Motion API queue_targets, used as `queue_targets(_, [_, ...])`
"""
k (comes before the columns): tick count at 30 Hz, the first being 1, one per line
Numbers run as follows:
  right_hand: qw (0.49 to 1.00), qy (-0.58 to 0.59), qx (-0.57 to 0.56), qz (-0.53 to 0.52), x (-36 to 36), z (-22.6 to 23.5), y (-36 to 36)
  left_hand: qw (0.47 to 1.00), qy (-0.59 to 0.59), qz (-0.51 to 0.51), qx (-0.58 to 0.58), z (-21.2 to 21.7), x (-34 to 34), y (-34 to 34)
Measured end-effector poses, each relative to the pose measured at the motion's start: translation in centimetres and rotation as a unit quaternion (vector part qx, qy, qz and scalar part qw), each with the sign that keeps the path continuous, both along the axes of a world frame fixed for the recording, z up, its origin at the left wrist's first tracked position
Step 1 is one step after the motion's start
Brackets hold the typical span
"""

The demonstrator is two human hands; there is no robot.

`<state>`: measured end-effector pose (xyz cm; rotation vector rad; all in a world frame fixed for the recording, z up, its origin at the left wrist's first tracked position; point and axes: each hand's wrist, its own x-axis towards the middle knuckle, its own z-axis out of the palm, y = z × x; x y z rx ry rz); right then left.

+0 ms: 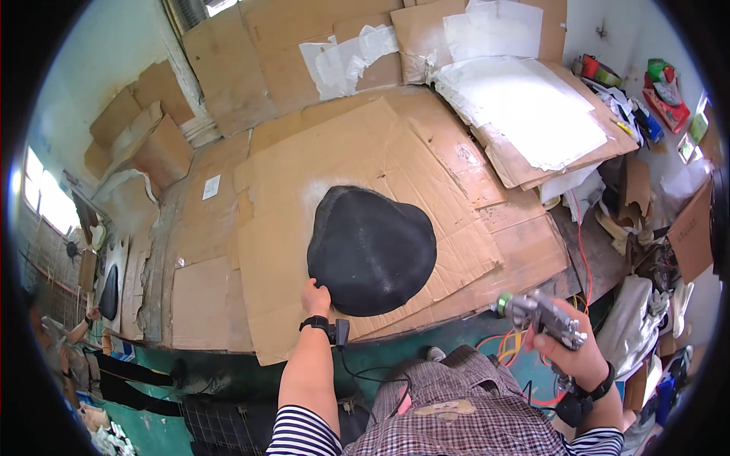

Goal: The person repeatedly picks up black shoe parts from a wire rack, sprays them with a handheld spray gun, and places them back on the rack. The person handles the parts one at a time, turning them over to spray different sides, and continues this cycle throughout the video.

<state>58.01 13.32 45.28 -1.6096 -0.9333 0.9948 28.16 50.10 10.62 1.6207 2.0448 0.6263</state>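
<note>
A large black rounded piece (372, 247), like a seat-shaped pad with a dull surface and a faint pale streak down its middle, lies on a flat cardboard sheet (274, 251). My left hand (316, 296) is at its near left edge, with the fingers closed on the rim. My right hand (566, 346) is wrapped round a metal spray gun (544, 315) with a green ring at its front end. I hold the gun off the table, to the right of the black piece and apart from it.
Cardboard panels (258, 53) line the back of the table. A stack topped with white paper (525, 114) rises at the back right. An orange hose (584, 258) hangs at the right beside piled clutter. At the far left, another person's arm (80, 328) is near a smaller black piece (110, 292).
</note>
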Motion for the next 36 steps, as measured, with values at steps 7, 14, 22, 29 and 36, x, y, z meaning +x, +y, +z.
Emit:
queue_targets(7, [0.993, -0.083, 0.014, 0.079, 0.9, -0.7, -0.8, 0.999, 0.01, 0.011, 0.029, 2.8, 0.4, -0.8])
queue_targets(14, [0.998, 0.014, 0.058, -0.027, 1.1, -1.9, 0.0, 0.91, -0.407, 0.054, -0.062, 2.8, 0.5, -0.8])
queue_targets(22, [0.994, -0.067, -0.029, 0.087, 1.4, -0.6, -2.4, 0.747, -0.625, 0.121, -0.194, 0.0, -0.7, 0.8])
queue_targets(29, [0.997, 0.021, -0.027, 0.07, 1.7, -0.4, -2.8, 0.814, -0.532, 0.107, -0.209, 1.1, 0.9, 1.3])
queue_targets(36, [0.997, 0.045, 0.044, -0.038, 1.9, -1.0, -1.5, 0.795, -0.548, 0.159, -0.205, 1.3, 0.2, 0.8])
